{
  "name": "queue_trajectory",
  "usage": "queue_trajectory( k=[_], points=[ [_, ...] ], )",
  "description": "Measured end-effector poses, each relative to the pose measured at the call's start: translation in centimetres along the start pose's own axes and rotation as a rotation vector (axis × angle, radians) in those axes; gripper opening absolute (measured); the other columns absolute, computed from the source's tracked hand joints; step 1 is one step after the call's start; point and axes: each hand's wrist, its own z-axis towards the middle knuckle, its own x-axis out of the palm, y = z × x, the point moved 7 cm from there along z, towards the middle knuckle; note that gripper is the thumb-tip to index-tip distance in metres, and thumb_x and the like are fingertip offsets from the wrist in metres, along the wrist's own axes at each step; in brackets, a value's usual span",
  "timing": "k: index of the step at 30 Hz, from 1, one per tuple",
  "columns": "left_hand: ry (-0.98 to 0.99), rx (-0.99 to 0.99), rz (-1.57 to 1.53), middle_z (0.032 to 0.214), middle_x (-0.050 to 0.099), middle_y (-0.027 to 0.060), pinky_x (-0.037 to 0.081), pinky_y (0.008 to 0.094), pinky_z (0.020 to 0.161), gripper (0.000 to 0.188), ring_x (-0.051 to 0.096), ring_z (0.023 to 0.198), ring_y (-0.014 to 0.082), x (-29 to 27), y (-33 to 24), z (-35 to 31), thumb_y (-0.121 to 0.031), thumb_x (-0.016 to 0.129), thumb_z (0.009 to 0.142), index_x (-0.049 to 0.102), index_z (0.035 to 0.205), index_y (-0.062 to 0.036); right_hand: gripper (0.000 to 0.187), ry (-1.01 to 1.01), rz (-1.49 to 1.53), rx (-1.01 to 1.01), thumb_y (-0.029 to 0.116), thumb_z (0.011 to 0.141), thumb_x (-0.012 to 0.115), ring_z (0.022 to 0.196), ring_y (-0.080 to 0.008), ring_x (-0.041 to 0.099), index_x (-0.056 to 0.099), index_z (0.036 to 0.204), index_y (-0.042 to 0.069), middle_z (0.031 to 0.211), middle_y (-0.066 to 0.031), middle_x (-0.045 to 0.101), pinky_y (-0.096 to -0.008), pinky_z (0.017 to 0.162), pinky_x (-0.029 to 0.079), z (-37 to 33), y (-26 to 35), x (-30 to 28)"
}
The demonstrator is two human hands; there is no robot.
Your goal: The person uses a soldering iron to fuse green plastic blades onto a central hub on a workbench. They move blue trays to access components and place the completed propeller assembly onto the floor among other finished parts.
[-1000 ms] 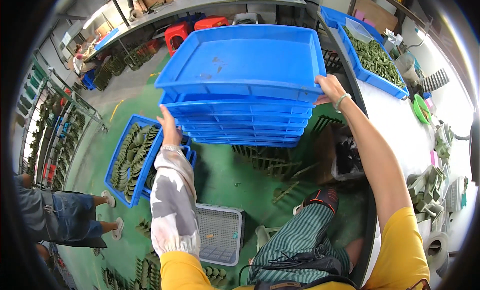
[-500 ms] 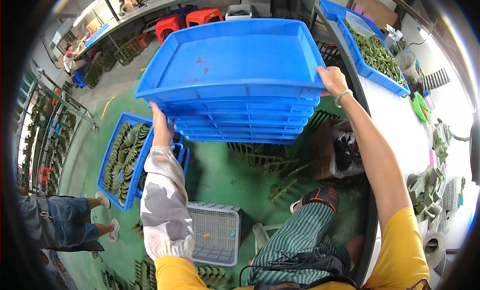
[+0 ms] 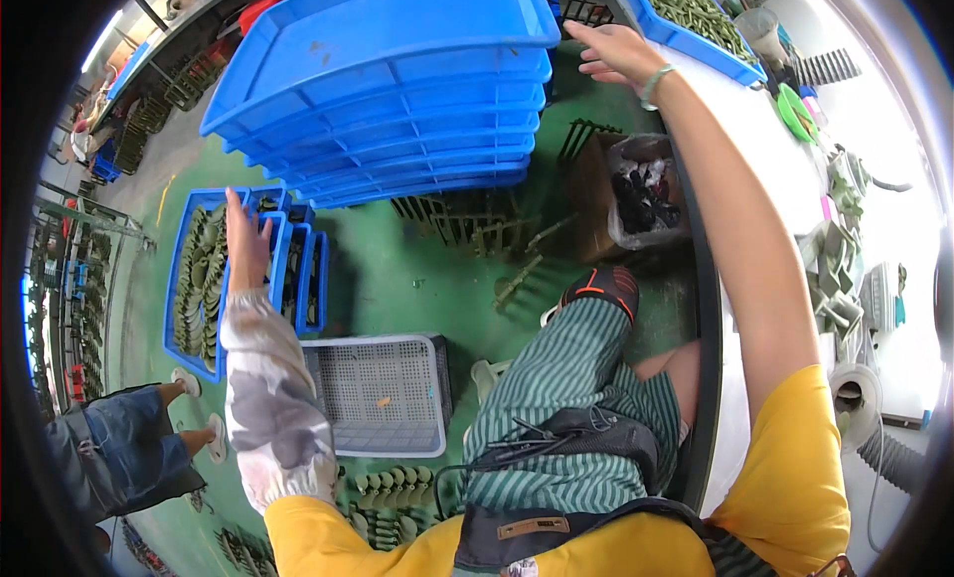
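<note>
Above the green floor we had both hands open, left hand and right hand just off the stacked blue trays; regrip opposite rims evenly, keep level.

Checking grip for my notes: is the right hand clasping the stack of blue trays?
No: the right hand is open, apart from the stack of blue trays.

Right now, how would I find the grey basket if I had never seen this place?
Start at the tall stack of blue trays up top and come down the green floor. The grey basket sits beside the striped trouser leg. It is the only pale, mesh-walled box; the bins near it are solid blue.
</note>
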Motion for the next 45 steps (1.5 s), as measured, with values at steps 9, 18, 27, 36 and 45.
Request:
queue_trajectory(
  k=[9,18,27,36,45],
  points=[
    [-0.215,-0.557,0.013,0.156,0.003,0.017,0.022,0.0469,0.113,0.1,0.014,0.142,0.0366,-20.7,19.3,-24.3,-0.059,0.061,0.083,0.004,0.151,-0.0104,0.064,0.209,0.022,-0.02,0.046,0.087,0.063,0.092,-0.0172,0.065,0.048,0.125,-0.003,0.115,-0.0161,0.057,-0.0263,0.082,0.055,-9.7,-2.1,-7.0],
    [-0.561,-0.967,-0.249,0.124,0.045,0.0164,0.042,0.0485,0.094,0.059,0.05,0.097,0.0299,-27.6,31.5,-53.0,-0.027,0.061,0.091,0.032,0.139,-0.0105,0.049,0.396,0.097,-0.203,0.041,0.091,0.06,0.084,-0.0119,0.067,0.056,0.119,0.001,0.102,-0.0074,0.065,-0.0249,0.077,0.056,-12.6,2.5,-2.9],
    [-0.514,-0.737,-0.221,0.139,0.038,0.0162,0.043,0.0445,0.093,0.051,0.042,0.123,0.0329,-26.5,28.6,-51.2,-0.026,0.062,0.09,0.041,0.134,-0.011,0.039,0.606,0.156,-0.211,0.031,0.095,0.056,0.079,-0.0112,0.067,0.055,0.12,0.001,0.1,-0.0075,0.064,-0.0236,0.071,0.057,-13.5,6.5,2.9],
    [-0.588,-0.546,-0.409,0.148,0.025,0.0224,0.037,0.045,0.104,0.069,0.032,0.132,0.0353,-32.0,22.3,-38.8,-0.03,0.062,0.091,0.025,0.145,-0.0066,0.039,0.993,-0.176,-0.278,0.034,0.093,0.058,0.084,-0.0139,0.065,0.059,0.115,0.0,0.099,-0.0085,0.064,-0.0259,0.075,0.054,-15.4,13.8,22.4],
    [-0.839,-0.27,-0.329,0.134,0.036,0.0178,0.038,0.0459,0.103,0.062,0.037,0.127,0.0301,-46.5,21.8,-13.5,-0.042,0.064,0.088,0.036,0.132,-0.0082,0.043,1.317,-0.29,-0.166,0.035,0.093,0.056,0.09,-0.0143,0.063,0.058,0.115,-0.002,0.101,-0.0089,0.063,-0.0277,0.082,0.052,-10.0,9.1,43.0]
  ],
)
